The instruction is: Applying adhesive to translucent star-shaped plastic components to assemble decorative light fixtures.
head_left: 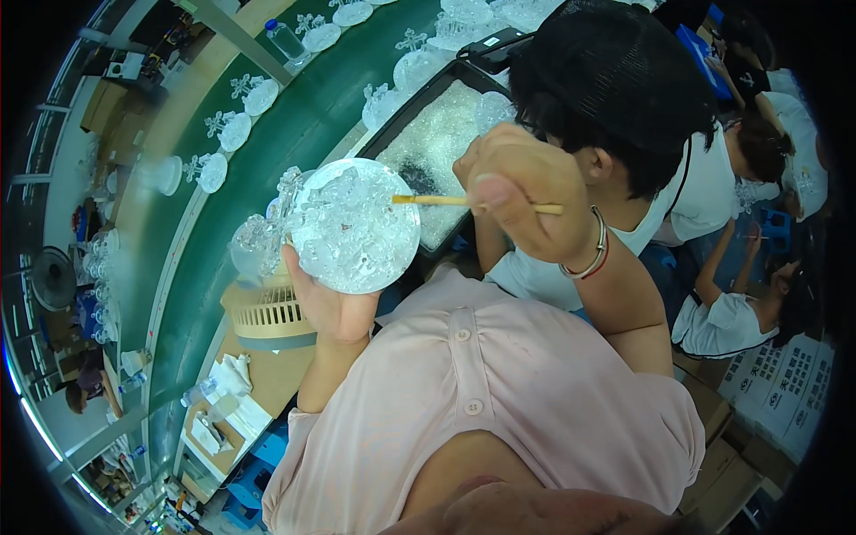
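My left hand (337,308) is closed round the lower left edge of a white round base (411,245), holding it tilted up in front of my chest. Clear, glittering crystal-like pieces (343,223) cover its face. Pinched in my right hand (535,183) is a thin yellow brush (437,201), its darker tip at the right part of the base. Whether the tip touches the pieces, I cannot tell. A clear faceted ornament (257,242) shows just left of the base, partly hidden behind it.
A black tray (379,135) of clear beads (441,125) lies beyond the base. Further left runs a green conveyor belt (201,267), with several white bases bearing clear crosses (234,132) along it. A beige slatted container (267,312) stands below the ornament. Close on my right sits a person in a black cap (615,80).
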The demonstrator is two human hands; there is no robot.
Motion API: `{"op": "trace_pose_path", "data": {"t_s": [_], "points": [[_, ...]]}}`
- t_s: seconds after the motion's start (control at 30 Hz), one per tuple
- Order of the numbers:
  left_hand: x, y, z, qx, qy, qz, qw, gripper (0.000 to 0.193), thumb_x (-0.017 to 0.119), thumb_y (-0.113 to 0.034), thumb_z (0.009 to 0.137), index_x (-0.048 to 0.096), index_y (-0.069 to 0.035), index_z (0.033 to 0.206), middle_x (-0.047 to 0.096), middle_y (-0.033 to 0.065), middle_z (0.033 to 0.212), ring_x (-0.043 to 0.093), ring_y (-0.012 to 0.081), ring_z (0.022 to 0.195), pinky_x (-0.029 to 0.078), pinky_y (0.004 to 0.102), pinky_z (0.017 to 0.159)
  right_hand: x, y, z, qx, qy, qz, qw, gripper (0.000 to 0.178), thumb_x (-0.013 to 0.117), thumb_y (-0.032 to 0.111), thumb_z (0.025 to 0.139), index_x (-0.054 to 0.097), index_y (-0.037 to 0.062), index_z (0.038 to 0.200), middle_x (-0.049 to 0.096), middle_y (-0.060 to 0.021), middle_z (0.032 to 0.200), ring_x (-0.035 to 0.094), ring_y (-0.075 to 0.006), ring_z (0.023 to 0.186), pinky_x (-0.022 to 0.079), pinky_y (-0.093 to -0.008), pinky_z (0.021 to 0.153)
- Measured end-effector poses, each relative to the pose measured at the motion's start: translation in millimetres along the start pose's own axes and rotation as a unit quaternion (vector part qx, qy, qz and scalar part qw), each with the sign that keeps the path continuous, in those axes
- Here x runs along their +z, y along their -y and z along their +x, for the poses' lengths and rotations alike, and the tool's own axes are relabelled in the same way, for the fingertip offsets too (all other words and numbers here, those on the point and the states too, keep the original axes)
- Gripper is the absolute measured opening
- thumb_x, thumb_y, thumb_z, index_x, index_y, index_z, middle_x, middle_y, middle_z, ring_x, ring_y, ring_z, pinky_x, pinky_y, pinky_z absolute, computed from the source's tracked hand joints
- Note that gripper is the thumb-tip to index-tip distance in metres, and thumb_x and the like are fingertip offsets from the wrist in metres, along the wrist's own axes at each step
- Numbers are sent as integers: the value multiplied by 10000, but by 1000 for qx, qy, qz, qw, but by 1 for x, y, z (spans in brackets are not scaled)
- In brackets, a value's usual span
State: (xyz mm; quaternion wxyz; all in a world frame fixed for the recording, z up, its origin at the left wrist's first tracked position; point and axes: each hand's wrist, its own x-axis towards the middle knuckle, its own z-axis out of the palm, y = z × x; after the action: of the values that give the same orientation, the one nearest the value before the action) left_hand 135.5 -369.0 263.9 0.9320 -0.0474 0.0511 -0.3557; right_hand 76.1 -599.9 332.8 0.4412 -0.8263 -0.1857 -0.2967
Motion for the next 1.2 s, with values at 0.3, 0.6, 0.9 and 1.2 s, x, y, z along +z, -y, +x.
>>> {"op": "trace_pose_path", "data": {"t_s": [0.3, 0.6, 0.9, 1.2], "points": [[-6, -7, -2, -1, -17, -19, 1000, 572, 311, -458, 900, 287, -119, 1360, 233, 109, 1425, 192, 316, 1315, 94, 502, 1073, -13, 3, -17, 38, -214, 230, 949, 481, 287, 320, 960, 557, -53, 821, 602, -105, 746, 566, -116, 624, 455, -194, 561], [-7, -3, -2, -9, -50, 47, 998, 561, 370, -420, 887, 311, -100, 1344, 259, 115, 1411, 229, 317, 1298, 122, 496, 1071, 36, -1, -15, 280, 56, 181, 941, 214, 511, 165, 878, 548, -9, 997, 588, -52, 794, 517, -76, 789, 420, -206, 699], [-7, -4, -10, 15, -61, 111, 992, 648, 498, -404, 811, 275, -142, 1360, 293, 116, 1390, 273, 324, 1275, 201, 498, 1054, 63, -13, -24, 368, 70, 378, 847, 276, 580, 46, 788, 485, -3, 1043, 531, 0, 887, 486, -39, 801, 403, -175, 690], [-1, 1, -11, 5, -28, 88, 996, 583, 353, -405, 866, 277, -99, 1357, 292, 117, 1392, 285, 331, 1272, 204, 520, 1045, 61, -27, -33, 321, 61, 239, 914, 190, 512, 65, 842, 497, -15, 1014, 559, -39, 923, 521, -72, 835, 408, -207, 771]]}}
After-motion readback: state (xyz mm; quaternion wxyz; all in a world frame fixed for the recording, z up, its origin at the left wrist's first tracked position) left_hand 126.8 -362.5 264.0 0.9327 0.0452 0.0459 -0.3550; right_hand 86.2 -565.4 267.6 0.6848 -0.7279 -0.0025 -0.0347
